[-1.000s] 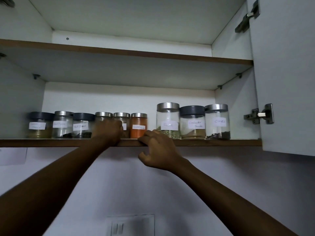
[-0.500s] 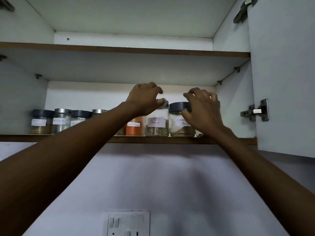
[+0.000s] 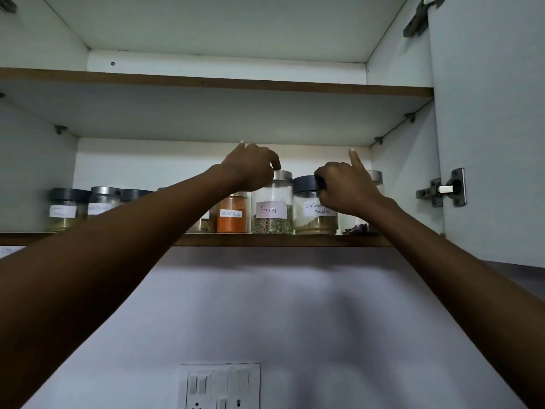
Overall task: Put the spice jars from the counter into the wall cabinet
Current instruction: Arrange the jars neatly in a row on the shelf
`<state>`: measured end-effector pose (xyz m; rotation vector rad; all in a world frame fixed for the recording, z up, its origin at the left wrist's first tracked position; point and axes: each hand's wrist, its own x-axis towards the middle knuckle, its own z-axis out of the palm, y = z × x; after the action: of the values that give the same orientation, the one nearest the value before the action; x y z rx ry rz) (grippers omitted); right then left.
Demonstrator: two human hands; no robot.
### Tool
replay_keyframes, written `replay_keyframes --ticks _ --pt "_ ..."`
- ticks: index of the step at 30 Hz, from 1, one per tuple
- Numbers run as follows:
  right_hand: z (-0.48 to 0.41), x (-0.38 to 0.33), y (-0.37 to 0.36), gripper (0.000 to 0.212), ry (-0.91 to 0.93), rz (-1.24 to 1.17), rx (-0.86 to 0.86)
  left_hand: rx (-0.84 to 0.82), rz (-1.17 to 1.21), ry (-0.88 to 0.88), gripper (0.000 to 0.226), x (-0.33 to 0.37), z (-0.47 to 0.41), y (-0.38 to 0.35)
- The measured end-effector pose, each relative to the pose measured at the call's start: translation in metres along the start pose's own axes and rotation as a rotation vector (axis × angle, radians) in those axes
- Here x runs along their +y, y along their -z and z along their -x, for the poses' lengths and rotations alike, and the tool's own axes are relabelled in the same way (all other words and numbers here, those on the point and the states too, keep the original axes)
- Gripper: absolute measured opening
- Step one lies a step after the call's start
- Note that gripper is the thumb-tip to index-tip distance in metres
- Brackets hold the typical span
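A row of labelled glass spice jars stands on the lower shelf [image 3: 265, 240] of the open wall cabinet. My left hand [image 3: 250, 169] grips the silver lid of the fennel jar [image 3: 272, 208]. My right hand [image 3: 345, 187] grips the dark lid of the coriander powder jar [image 3: 312, 214], its index finger pointing up. An orange chilli powder jar [image 3: 232, 215] stands just left of the fennel jar. A silver-lidded jar [image 3: 376, 184] at the far right is mostly hidden behind my right hand. Three more jars [image 3: 85, 208] stand at the left end; my left forearm covers others.
The upper shelf [image 3: 218, 84] holds nothing visible. The open cabinet door [image 3: 489, 128] with its hinge [image 3: 445, 188] stands at the right. A wall switch and socket plate [image 3: 219, 385] sits on the wall below.
Both hands rose from the shelf's front edge to the jar tops a second ago; since half a second ago they have closed onto the fennel and coriander lids.
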<state>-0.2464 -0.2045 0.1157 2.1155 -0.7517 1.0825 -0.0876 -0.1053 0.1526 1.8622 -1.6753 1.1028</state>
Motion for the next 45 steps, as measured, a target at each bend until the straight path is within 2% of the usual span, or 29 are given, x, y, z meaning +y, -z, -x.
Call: replay_keyframes --ticks 12,16,25,36,45 --pt "-0.023 -0.013 -0.027 0.022 0.088 0.194 -0.082 -0.014 0.082 0.015 0.037 -0.027 -0.011 -0.035" --pt "-0.030 -0.021 -0.040 0.027 0.019 0.105 -0.105 -0.018 0.038 0.038 0.037 -0.034 -0.020 -0.049" --pt "-0.051 -0.029 -0.069 0.030 -0.035 0.083 -0.156 -0.113 -0.047 0.118 0.042 -0.038 -0.033 -0.075" --pt "-0.073 -0.029 -0.098 0.029 -0.107 0.003 -0.212 -0.265 -0.281 0.170 0.047 -0.038 -0.054 -0.099" --pt "-0.085 -0.027 -0.118 0.026 -0.159 -0.058 -0.234 -0.228 -0.274 0.242 0.057 -0.049 -0.061 -0.134"
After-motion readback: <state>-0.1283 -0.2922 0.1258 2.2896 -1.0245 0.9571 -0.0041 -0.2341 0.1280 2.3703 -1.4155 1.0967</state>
